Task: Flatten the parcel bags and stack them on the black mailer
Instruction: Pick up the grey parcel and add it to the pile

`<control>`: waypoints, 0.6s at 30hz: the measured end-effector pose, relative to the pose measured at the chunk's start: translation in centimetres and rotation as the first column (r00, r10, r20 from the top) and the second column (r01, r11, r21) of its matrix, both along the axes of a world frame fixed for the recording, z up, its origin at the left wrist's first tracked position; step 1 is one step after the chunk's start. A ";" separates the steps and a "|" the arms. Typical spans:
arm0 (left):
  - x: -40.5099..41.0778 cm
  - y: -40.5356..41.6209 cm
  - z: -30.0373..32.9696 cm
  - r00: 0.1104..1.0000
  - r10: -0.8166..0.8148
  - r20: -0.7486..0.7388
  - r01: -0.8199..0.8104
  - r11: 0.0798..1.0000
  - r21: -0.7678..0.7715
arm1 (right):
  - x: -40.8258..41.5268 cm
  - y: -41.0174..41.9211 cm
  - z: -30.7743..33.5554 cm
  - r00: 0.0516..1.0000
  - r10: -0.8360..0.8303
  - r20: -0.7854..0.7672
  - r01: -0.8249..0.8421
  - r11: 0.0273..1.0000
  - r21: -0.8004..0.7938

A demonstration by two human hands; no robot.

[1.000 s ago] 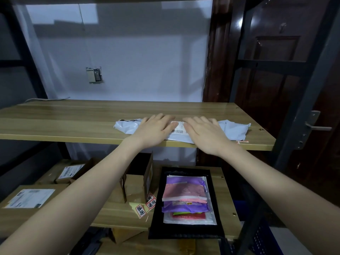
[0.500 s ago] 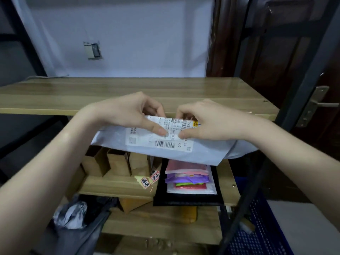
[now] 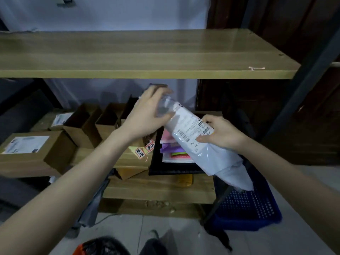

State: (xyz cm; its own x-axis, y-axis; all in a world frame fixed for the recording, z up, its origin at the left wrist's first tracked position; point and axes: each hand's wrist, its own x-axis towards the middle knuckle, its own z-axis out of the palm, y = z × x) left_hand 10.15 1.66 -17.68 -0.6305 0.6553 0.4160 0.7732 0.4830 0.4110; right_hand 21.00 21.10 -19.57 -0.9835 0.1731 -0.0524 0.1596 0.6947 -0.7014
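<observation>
A white parcel bag (image 3: 191,144) with a barcode label hangs tilted in the air over the lower shelf. My left hand (image 3: 147,115) grips its upper end and my right hand (image 3: 220,135) pinches its label side. Below it lies the black mailer (image 3: 156,162) on the lower shelf, bearing a stack of pink, purple and white flattened bags (image 3: 171,150). The white bag hides the right part of that stack and of the mailer.
The wooden upper shelf (image 3: 147,57) spans the view above my hands. Open cardboard boxes (image 3: 88,124) and a labelled carton (image 3: 35,150) stand left of the mailer. A blue plastic basket (image 3: 253,205) sits on the floor at the right, by the dark shelf post (image 3: 301,87).
The white parcel bag came off the upper shelf and moved down over the lower shelf, turning from level to steeply tilted. The view dropped lower.
</observation>
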 end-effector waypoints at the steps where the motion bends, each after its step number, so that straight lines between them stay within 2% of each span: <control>1: -0.3 0.1 -1.2 0.998 0.047 0.053 -0.051 0.996 0.067 | -0.2 0.9 -1.4 0.997 -0.076 0.004 0.076 0.996 -0.039; 3: -0.9 0.2 -4.1 0.966 0.126 0.227 -0.144 0.987 0.065 | -0.6 2.4 -3.9 0.969 -0.248 -0.005 0.244 0.958 -0.151; 5: -1.8 0.3 -7.1 0.900 0.201 0.387 -0.198 0.979 -0.048 | -1.0 3.8 -5.8 0.910 -0.414 -0.001 0.394 0.867 -0.304; 8: -2.9 0.4 -10.7 0.832 0.264 0.488 -0.219 0.964 -0.148 | -2.1 5.1 -7.0 0.848 -0.528 0.043 0.494 0.759 -0.424; 13: -4.4 2.8 -13.5 0.811 0.244 0.532 -0.184 0.969 -0.165 | -5.6 6.5 -8.7 0.837 -0.544 0.061 0.517 0.749 -0.413; 18: -6.1 5.9 -14.9 0.781 0.326 0.532 -0.240 0.944 -0.227 | -8.5 6.8 -11.9 0.840 -0.499 0.215 0.543 0.781 -0.309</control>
State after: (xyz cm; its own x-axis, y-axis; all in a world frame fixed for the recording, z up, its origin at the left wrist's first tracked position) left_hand 4.10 7.60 -32.58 -0.8894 0.4336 -0.1450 0.2512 0.7284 0.6374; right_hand 12.45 27.89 -31.50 -0.7310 0.6060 -0.3138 0.5213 0.1991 -0.8298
